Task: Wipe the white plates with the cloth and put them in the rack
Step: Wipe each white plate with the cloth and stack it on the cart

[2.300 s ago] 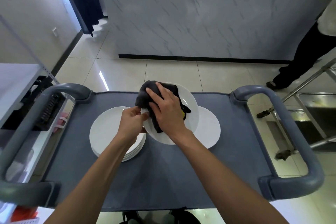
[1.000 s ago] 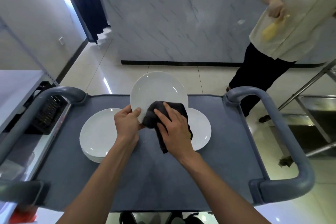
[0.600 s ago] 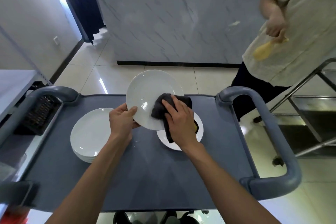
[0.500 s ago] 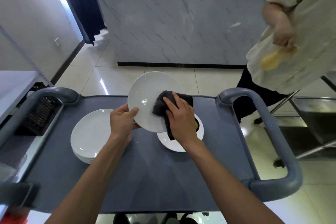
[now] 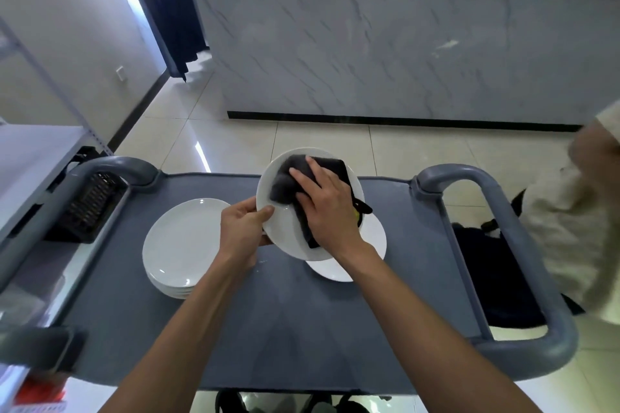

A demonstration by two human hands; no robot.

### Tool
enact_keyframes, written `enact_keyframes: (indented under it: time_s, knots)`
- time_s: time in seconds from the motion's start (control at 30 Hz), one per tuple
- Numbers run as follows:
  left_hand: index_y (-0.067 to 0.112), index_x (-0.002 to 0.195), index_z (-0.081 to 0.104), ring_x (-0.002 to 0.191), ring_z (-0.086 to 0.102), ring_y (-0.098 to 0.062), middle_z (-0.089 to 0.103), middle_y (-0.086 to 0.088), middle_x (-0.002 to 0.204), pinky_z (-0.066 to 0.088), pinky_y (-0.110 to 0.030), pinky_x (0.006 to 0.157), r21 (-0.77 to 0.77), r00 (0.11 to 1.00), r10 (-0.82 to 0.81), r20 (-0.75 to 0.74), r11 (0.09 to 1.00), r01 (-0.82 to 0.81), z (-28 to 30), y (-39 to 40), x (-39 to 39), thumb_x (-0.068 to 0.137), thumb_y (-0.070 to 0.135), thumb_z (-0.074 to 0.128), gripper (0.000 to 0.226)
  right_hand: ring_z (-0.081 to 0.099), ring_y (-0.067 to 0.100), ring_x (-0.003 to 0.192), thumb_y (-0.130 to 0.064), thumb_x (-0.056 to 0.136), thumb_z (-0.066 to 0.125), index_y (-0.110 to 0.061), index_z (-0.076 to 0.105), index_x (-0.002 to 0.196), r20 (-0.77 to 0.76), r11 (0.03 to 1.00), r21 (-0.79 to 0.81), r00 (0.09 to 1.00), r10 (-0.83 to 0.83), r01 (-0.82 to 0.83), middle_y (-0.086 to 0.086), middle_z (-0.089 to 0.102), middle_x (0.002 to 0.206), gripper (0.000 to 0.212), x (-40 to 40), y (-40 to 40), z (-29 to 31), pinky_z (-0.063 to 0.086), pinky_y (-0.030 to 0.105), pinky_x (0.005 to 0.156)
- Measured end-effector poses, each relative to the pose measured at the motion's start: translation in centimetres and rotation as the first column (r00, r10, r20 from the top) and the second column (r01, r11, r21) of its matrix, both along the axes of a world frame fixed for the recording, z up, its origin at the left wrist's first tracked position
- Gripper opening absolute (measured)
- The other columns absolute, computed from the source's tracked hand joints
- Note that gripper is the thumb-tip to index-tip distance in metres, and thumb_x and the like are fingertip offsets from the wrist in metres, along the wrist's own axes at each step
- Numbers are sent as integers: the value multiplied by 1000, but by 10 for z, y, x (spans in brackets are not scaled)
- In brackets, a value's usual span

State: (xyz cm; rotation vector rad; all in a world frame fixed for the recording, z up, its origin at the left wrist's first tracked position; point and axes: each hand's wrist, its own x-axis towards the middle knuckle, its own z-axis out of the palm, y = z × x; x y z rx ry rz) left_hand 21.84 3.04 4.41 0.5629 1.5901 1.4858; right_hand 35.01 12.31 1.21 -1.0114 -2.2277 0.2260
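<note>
The left hand (image 5: 244,228) pinched the tilted white plate (image 5: 285,231) by its rim, while the right hand (image 5: 327,208), fingers spread, pressed the dark cloth (image 5: 285,183) against its face.

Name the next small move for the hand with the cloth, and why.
Probably sweep the cloth down toward the lower rim: the right hand presses it on the upper half of the held plate, which the left hand grips by its edge.

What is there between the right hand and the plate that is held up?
In the head view, the dark cloth lies between the right hand and the held plate.
</note>
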Motion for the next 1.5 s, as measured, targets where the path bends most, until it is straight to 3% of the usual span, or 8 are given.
enact_keyframes:
  time_s: [0.13,0.4,0.6,0.83,1.03,1.23,1.4,1.5]
  knots:
    - [8,99,76,75,72,-30,76,-13,86,57,-32,54,-5,996,84,20,996,-84,1,4,-6,94,-2,58,21,49,30,131,-22,95,59,-23,59,138,36,997,-16,996,79,-79,8,45,155,43,8,-7,-15,46,51,100]
    - [11,93,75,74,70,-28,75,-11,83,58,-34,54,-4,986,160,45,987,-160,-1,8,-14,95,-1,57,21,50,27,130,-22,95,60,-24,61,137,47,995,24,994,99,-100,6,47,154,42,22,-29,-33,47,48,97]
    - [18,92,75,75,73,-24,76,-9,86,61,-35,57,12,995,101,-2,995,-100,7,12,-8,97,3,57,24,53,27,129,-25,99,53,-23,61,137,0,999,49,1000,3,-3,6,49,153,39,18,-35,-31,46,47,97]
    - [11,101,77,81,75,-29,78,-12,91,61,-39,61,41,998,-18,-55,999,21,16,15,-1,95,-1,59,22,50,27,132,-32,101,45,-25,60,139,-152,984,-130,978,-144,125,4,50,151,41,0,-11,-3,42,49,106]
    - [9,105,75,83,75,-30,78,-11,94,62,-41,64,23,992,-91,-88,995,93,19,10,10,96,-4,57,24,47,26,134,-24,102,54,-24,57,141,-184,992,-103,978,-95,77,4,48,153,40,-18,4,18,39,46,108]
    - [16,94,76,79,76,-27,78,-6,86,60,-32,59,49,990,-87,-109,995,92,21,6,11,96,-5,56,29,49,27,132,-23,102,54,-22,59,140,-180,999,-21,983,-46,43,6,49,152,39,-29,6,17,43,48,103]
    - [21,104,74,83,76,-27,79,-5,92,62,-40,64,63,996,-32,-84,997,37,15,4,5,94,-5,60,31,48,25,133,-27,103,52,-25,57,141,-169,995,-13,980,-100,100,5,49,152,38,-27,20,20,41,45,104]
    - [20,105,74,79,75,-25,78,-4,89,60,-36,60,68,998,28,-54,997,-24,14,4,3,92,-4,62,30,47,27,134,-28,103,53,-25,56,142,-139,987,-19,977,-163,162,6,49,151,39,-20,34,25,42,47,104]
